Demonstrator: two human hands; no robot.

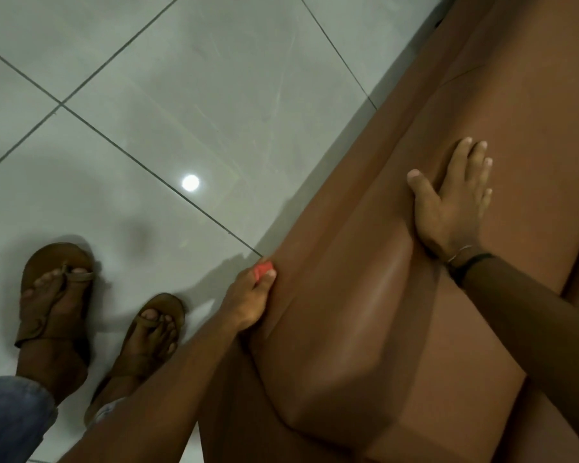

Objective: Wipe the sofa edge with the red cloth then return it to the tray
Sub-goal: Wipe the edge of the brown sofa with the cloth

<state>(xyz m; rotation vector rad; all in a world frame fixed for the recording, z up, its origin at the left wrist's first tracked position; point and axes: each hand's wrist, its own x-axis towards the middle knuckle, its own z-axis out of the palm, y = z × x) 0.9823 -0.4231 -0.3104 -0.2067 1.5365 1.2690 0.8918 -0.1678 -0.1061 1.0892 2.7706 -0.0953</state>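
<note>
Left hand (248, 299) clamped on red cloth (262, 271) against sofa edge (283, 262); right hand (455, 202) flat, fingers spread, on sofa.

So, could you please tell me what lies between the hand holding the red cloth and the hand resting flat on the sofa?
In the head view, only bare brown leather sofa separates left hand from right hand.
</note>
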